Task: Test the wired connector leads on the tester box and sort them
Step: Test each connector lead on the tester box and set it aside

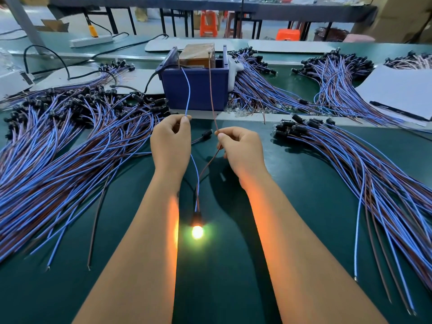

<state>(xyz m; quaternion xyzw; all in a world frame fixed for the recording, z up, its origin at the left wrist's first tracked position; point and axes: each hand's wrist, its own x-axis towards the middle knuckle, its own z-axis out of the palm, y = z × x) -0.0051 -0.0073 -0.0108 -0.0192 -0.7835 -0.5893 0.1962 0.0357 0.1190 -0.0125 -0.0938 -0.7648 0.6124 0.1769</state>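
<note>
Head view: testing step in hand. Left hand (171, 142) pinching blue wire (188, 94), right hand (240, 148) pinching brown wire (211, 90), both wires reaching up to tester box (197, 54) beyond the hands. Lamp end (197, 231) of this lead glowing on green desk (222, 288) between the forearms, suggesting a pass. Next: lifting wires off, laying lead on a pile, likely left pile (70, 141) or right pile (362, 160). Stools (208, 23) standing far behind.

Beyond your green worktop (222, 288) you face a long dark table (210, 5), orange plastic stools (208, 23) and pale floor (77, 24).
</note>
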